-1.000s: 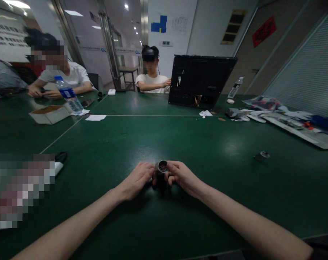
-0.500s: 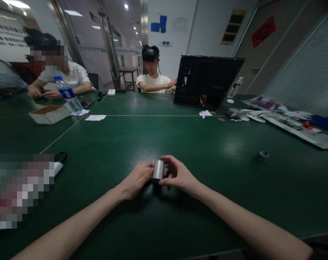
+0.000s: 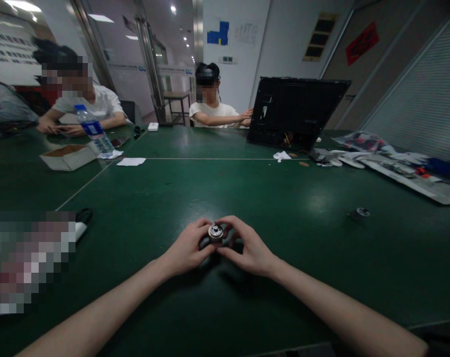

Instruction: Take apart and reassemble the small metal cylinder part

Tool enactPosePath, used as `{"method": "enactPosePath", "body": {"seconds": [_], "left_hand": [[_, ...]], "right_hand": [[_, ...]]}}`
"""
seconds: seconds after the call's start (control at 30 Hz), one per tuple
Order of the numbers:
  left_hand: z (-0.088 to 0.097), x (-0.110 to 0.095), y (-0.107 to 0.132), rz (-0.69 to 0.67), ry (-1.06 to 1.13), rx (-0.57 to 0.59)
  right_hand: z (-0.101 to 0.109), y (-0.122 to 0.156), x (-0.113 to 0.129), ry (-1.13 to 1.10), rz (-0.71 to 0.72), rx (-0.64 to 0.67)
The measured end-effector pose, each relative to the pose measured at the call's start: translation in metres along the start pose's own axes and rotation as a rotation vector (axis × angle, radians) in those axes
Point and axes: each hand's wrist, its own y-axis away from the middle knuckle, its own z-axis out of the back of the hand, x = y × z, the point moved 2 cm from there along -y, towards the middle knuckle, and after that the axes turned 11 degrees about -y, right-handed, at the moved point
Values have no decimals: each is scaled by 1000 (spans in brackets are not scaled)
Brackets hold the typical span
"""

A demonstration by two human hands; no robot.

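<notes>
A small silver metal cylinder is held just above the green table, in front of me. Its round end cap with a centre hub faces up toward me. My left hand grips it from the left with curled fingers. My right hand pinches it from the right, thumb and fingers around its top. The lower part of the cylinder is hidden between my fingers.
A small round metal part lies to the right. Far right holds papers and parts. A person across the table handles a black computer case panel. At left sit another person, a water bottle, a cardboard box and a white device.
The cylinder has been turned in my hands: its open end, then its side, now its capped end faces me. The person opposite slid the black panel to the right.
</notes>
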Motion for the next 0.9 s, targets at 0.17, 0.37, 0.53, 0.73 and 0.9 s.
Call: {"method": "enactPosePath", "body": {"seconds": [0.17, 0.37, 0.53, 0.73, 0.9], "left_hand": [[-1, -5, 2, -51, -129, 17], [-1, -6, 2, -48, -193, 27], [-3, -4, 3, -57, -182, 16], [-3, -2, 3, -10, -188, -39], [-3, -1, 3, 18, -206, -50]], "right_hand": [[2, -2, 4, 10, 16, -64], [3, -4, 8, 25, 44, -131], [11, -6, 9, 90, 67, -190], [20, -9, -3, 259, -2, -60], [17, -6, -12, 436, -67, 91]]}}
